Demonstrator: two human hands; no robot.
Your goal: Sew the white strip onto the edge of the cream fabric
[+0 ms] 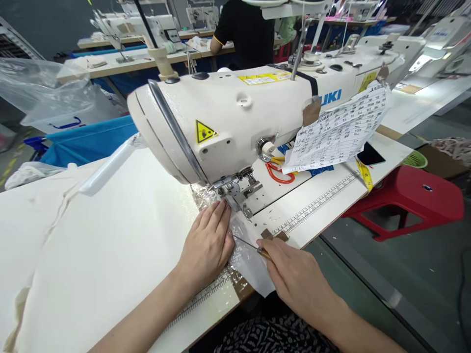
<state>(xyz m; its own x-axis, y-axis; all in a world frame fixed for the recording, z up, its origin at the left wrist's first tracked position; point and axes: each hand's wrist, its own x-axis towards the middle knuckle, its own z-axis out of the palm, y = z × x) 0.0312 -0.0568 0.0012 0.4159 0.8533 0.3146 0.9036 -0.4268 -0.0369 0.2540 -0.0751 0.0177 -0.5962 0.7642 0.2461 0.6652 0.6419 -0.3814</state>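
Note:
My left hand lies flat with its fingers stretched out, fingertips close beside the needle area of the white sewing machine. It presses on a thin white piece of fabric that hangs over the table's front edge. My right hand is closed around the wooden handle of an awl. The awl's thin metal shaft points left across the fabric toward my left thumb, where its tip is hard to see. Clear, shiny film covers the table around the fabric.
Orange-handled scissors and a handwritten paper are by the machine arm. A yellow tape measure hangs over the table edge. A red stool stands at right, a blue cloth bin at left. A person sits behind.

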